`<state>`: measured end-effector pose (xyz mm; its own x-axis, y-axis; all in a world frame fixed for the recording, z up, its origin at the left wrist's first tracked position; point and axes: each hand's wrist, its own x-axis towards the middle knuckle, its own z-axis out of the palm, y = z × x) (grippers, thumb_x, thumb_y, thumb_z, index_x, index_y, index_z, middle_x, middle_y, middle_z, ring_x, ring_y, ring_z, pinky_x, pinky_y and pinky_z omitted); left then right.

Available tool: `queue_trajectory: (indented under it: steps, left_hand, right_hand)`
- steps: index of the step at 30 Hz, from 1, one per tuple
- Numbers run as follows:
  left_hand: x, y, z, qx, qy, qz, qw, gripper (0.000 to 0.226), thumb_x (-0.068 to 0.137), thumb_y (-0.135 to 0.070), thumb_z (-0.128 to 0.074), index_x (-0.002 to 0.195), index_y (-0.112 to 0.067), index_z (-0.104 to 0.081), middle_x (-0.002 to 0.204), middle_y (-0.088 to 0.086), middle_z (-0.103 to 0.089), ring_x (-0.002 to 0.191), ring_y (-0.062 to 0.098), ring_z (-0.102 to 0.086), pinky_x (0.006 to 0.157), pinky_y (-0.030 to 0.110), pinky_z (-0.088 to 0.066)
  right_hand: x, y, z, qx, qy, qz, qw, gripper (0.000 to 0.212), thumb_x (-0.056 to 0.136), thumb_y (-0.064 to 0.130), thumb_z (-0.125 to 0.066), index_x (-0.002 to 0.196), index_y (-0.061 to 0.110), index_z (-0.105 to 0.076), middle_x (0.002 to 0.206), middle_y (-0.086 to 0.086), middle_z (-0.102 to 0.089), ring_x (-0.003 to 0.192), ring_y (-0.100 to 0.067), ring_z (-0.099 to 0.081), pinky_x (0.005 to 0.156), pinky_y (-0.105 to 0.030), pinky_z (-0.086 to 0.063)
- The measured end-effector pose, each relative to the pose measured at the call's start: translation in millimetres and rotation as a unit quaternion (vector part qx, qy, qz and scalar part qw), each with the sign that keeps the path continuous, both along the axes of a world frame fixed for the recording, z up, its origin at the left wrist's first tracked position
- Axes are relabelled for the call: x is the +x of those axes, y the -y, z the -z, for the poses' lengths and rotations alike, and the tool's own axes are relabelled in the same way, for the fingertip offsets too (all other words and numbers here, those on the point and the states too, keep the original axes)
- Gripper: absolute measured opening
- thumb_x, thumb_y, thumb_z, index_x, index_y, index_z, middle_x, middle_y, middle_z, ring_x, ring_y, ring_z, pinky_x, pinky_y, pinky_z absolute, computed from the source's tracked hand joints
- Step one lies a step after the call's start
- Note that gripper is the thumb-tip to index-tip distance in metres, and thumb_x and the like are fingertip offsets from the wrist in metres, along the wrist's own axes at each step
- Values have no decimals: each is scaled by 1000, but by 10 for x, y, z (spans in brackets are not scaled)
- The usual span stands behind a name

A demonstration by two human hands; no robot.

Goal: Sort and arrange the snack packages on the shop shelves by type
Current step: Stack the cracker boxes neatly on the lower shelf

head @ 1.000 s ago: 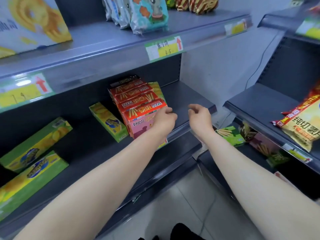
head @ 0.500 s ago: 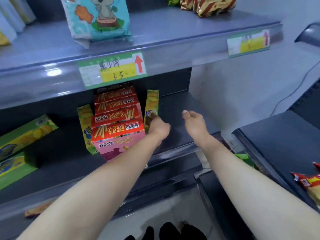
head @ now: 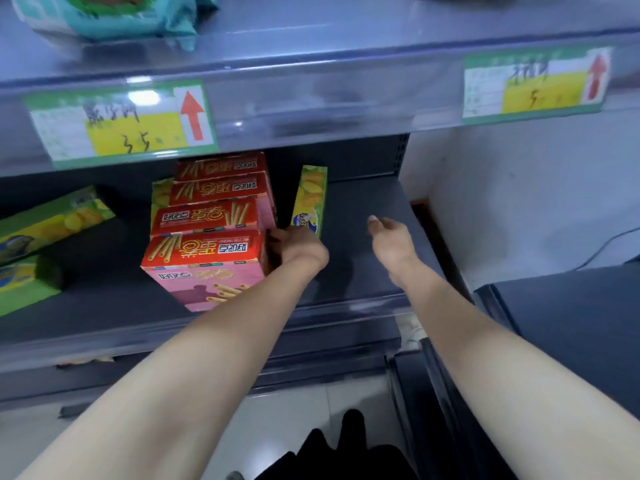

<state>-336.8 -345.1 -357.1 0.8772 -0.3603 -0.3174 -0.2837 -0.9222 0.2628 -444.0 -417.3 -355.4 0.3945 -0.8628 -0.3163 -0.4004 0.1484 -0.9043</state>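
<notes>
L hand (head: pixel 299 249) grips the right side of front red biscuit box (head: pixel 204 252), fingers curled on it. More red boxes (head: pixel 216 190) lined up behind. Green box (head: pixel 310 199) upright just beyond L hand. R hand (head: pixel 391 239) released, over shelf (head: pixel 363 271), right of L hand.

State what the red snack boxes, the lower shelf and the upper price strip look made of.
Red snack boxes: printed cardboard, glossy, crisp folded edges. Lower shelf: probably painted metal, dark matte grey. Upper price strip: clear glossy plastic, showing glare over paper labels.
</notes>
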Motion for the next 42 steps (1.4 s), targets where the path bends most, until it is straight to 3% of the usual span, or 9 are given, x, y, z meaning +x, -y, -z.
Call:
queue_trajectory:
  steps: [6, 8, 13, 20, 25, 30, 32, 35, 42]
  left_hand:
    - [-153, -180, -167, -169, -137, 5, 976, 47, 76, -19, -69, 118, -2, -57, 124, 18, -56, 107, 32, -60, 91, 41, -53]
    - [-234, -282, -268, -206, -148, 32, 967, 46, 74, -14, -70, 117, -3, -56, 123, 18, -56, 106, 32, -60, 90, 41, -53]
    - [-322, -715, -617, -239, -85, 126, 959, 56, 74, -12, -70, 125, -7, -49, 124, 18, -49, 108, 33, -56, 95, 37, -48]
    - [-270, -1549, -973, -302, -54, 186, 933, 56, 77, -2, -67, 127, -22, -48, 127, 6, -32, 97, 16, -49, 79, 19, -42]
    - [109, -2462, -1036, -383, -141, 81, 909, 74, 75, 7, -63, 133, -33, -40, 107, 1, -58, 64, 8, -54, 40, 15, -44]
    - [649, -3549, -936, -487, -279, -127, 817, 73, 74, 10, -64, 137, -7, -32, 118, 13, -60, 103, 27, -61, 89, 36, -51]
    - [833, -3986, -912, -521, -328, -170, 769, 32, 78, 10, -59, 108, 0, -54, 112, 13, -61, 90, 23, -61, 73, 27, -48]
    - [1092, -4563, -860, -556, -291, -234, 742, 21, 83, 6, -54, 91, -13, -55, 105, 8, -60, 87, 22, -55, 59, 26, -37]
    - [1739, -5677, -749, -661, -115, -374, 640, 53, 84, 18, -44, 133, -3, -39, 104, 16, -56, 84, 29, -57, 73, 35, -46]
  right_hand:
    - [-21, 157, 11, 2, 26, 32, 999, 37, 98, 31, -42, 86, -4, -50, 77, -15, -46, 76, -24, -43, 58, -31, -31]
    - [-2, 188, 12, 28, 63, 59, 996, 28, 96, 38, -43, 100, 12, -52, 85, -5, -43, 78, -19, -39, 64, -29, -30]
    - [-87, 17, -175, 92, 207, 171, 959, 70, 90, 52, -49, 148, 31, -15, 117, 1, -46, 76, -9, -46, 46, -18, -38]
    - [-146, -763, -639, 70, 359, 269, 891, 29, 89, 30, -61, 111, 28, -43, 106, 1, -61, 88, -18, -61, 56, -27, -51]
    - [98, -1615, -839, 78, 381, 208, 897, 39, 84, 26, -68, 115, 25, -43, 103, 4, -61, 84, -12, -62, 64, -36, -55]
    - [690, -2525, -788, 107, 344, 135, 923, 52, 84, 29, -68, 124, 23, -37, 112, -6, -60, 87, -22, -64, 66, -38, -54]
    - [979, -2894, -762, 131, 332, 93, 930, 49, 85, 27, -67, 123, 24, -36, 109, -5, -61, 84, -21, -63, 69, -38, -54]
    - [1434, -3405, -724, 178, 326, 18, 929, 45, 85, 18, -67, 119, 25, -37, 116, -4, -60, 98, -21, -62, 78, -40, -54]
    - [2421, -4424, -627, 222, 261, -151, 927, 37, 88, 28, -63, 116, 12, -44, 106, -6, -63, 91, -19, -65, 77, -37, -55]
